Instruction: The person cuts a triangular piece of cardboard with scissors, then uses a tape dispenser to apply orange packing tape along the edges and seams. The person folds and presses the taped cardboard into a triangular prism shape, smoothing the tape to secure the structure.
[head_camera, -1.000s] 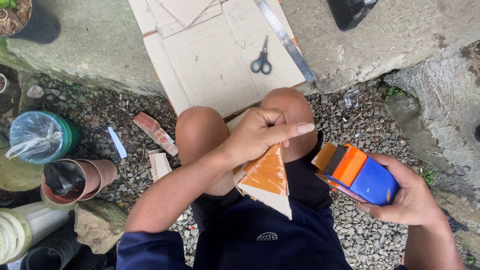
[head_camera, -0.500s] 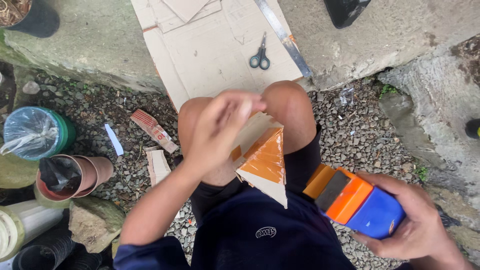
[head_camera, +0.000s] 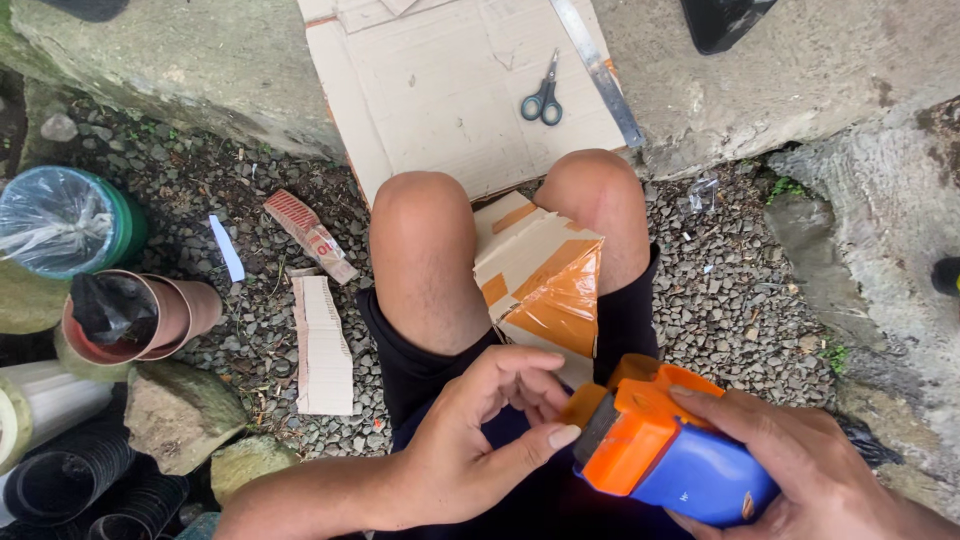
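My right hand (head_camera: 800, 465) grips a blue and orange tape dispenser (head_camera: 665, 450) low at the right, over my lap. My left hand (head_camera: 480, 440) is just left of it, fingers curled, with the thumb and fingertips touching the dispenser's orange front end. A small cardboard box (head_camera: 540, 285) partly covered in shiny orange-brown tape rests between my bare knees, free of both hands. I sit on gravel in dark shorts.
A flattened cardboard sheet (head_camera: 440, 90) lies ahead on a concrete slab with scissors (head_camera: 543, 100) and a metal ruler (head_camera: 597, 65) on it. Cardboard scraps (head_camera: 322, 345) lie on the gravel at left, beside clay pots (head_camera: 135, 315), a plastic-covered green bucket (head_camera: 65, 220) and stones.
My left hand left the taped box and came down to the dispenser's front. My right hand brought the dispenser lower and closer to me. The box now lies untouched between my knees.
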